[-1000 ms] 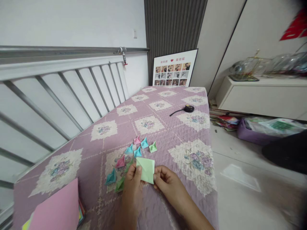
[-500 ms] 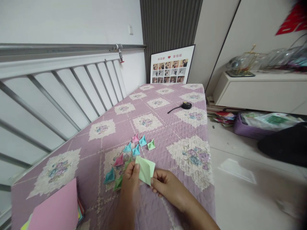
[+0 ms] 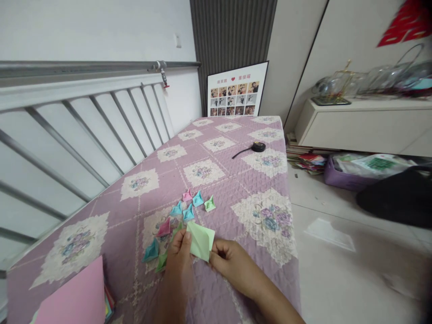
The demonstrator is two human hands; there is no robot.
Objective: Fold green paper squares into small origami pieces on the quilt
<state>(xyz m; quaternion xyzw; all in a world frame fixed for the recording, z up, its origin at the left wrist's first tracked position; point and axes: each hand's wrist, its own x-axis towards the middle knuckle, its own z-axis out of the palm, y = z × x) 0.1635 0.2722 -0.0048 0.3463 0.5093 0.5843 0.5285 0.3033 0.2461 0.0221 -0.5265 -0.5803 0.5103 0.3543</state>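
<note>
A light green sheet of folded paper (image 3: 200,241) is held up between my two hands, a crease running across it. My left hand (image 3: 181,249) pinches its left edge, thumb on top. At the lower right edge, my right hand (image 3: 227,257) grips the same paper between thumb and fingers. Just beyond and left of them lie several small folded paper pieces, among them a pink one (image 3: 164,227), a blue one (image 3: 150,250) and a green one (image 3: 209,204). My left hand partly covers some green pieces.
A stack of coloured paper with a pink sheet (image 3: 72,292) on top lies at the lower left. Farther off on the floral quilted cover (image 3: 216,189) rests a black tape measure (image 3: 258,147). Metal bars (image 3: 97,130) line the left side; a purple basket (image 3: 340,177) stands on the floor at right.
The view has shifted slightly, so everything sits a little farther left. Both hands keep hold of the green paper, with hardly any change in its fold.
</note>
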